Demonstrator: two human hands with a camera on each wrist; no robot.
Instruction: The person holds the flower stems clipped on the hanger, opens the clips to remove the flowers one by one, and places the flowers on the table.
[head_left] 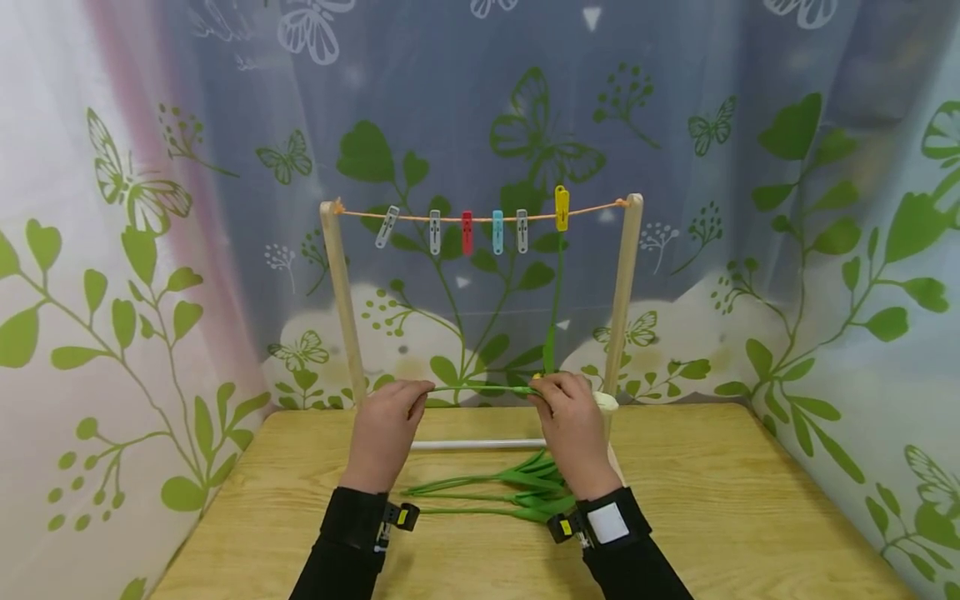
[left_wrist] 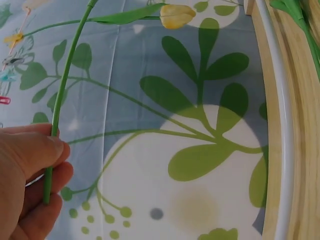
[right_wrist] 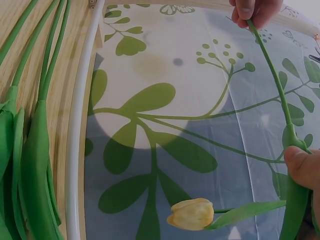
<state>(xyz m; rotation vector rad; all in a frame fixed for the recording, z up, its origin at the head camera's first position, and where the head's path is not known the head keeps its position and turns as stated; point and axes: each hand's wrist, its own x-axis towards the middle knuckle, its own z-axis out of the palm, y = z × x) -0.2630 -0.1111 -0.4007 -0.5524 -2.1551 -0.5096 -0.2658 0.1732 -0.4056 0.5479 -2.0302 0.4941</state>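
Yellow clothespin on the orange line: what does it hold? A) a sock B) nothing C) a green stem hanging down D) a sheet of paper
C: from the yellow clothespin on the orange line, a green stem hangs straight down.

Right hand (right_wrist: 305,167) cut off by edge, table stems' (head_left: 480,492) flower ends hidden

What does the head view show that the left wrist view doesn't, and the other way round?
Only the head view shows both hands, the left hand and right hand, holding a green stem level between them, plus the wooden rack, its orange string with six pegs, a stem hanging from the yellow peg, and spare stems on the table.

Only the left wrist view shows the held stem's yellow tulip bud up close.

Both show the left hand gripping the stem, the white rod and the leaf-print curtain.
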